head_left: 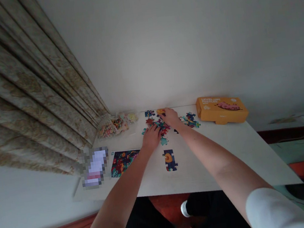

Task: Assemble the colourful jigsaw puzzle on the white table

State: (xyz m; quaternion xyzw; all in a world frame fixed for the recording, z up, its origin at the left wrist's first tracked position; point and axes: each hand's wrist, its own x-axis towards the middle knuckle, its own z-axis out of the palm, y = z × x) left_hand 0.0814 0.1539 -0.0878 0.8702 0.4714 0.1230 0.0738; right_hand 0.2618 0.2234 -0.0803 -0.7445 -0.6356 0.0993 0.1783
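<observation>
My left hand point(152, 136) lies on the near left part of a pile of puzzle pieces point(159, 123), fingers spread. At the back of the pile, my right hand point(170, 118) reaches down beside an orange and dark piece point(160, 111); its fingertips are partly hidden, so any grip is unclear. Nearer my body, a few joined pieces point(170, 160) show an orange shape on dark blue. Loose pieces point(191, 119) lie right of my right hand. A teal piece point(164, 141) sits just below the pile.
A colourful picture sheet point(122, 162) lies left, partly behind my left forearm. Beyond it are a blurred-out phone point(95, 167) and clear bags of pieces point(115, 125). An orange puzzle box point(222, 109) stands at the back right. Wall and curtain border the white table point(236, 147).
</observation>
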